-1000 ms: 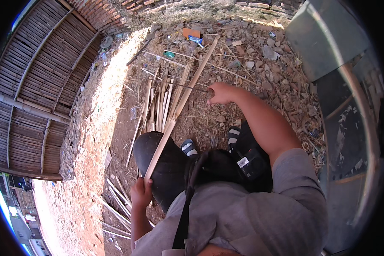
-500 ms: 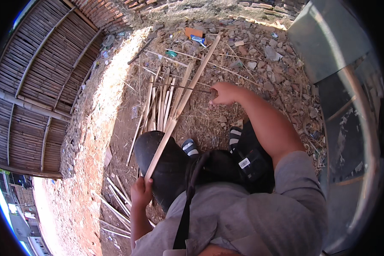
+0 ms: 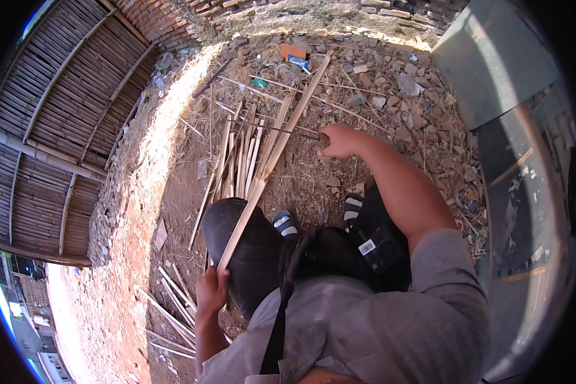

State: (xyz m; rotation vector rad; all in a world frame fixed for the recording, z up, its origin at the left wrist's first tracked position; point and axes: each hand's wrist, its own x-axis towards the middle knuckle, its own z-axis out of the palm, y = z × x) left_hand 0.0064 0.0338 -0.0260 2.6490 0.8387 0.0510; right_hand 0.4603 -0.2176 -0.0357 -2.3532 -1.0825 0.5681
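Observation:
My left hand (image 3: 212, 287) is closed around the near end of a long, pale split-bamboo strip (image 3: 276, 152). The strip slants away across my dark-trousered left knee (image 3: 212, 221) toward the rubble. My right hand (image 3: 339, 141) is closed on the handle of a long, thin, dark blade (image 3: 301, 130), whose exact kind I cannot make out. This blade reaches left across the strip's middle; whether it touches the strip is unclear. Beneath and beside the strip lies a fan of split bamboo pieces (image 3: 238, 160).
More bamboo strips (image 3: 176, 301) lie on the ground by my left arm. Broken brick and stones (image 3: 403, 109) spread ahead, up to a brick wall (image 3: 269, 19). A woven bamboo panel (image 3: 51, 128) stands at left, grey sheets (image 3: 499, 70) at right. My sandalled feet (image 3: 285, 223) are below.
My right hand has shifted very slightly to the right with the blade. My left hand and the bamboo strip stay almost where they were.

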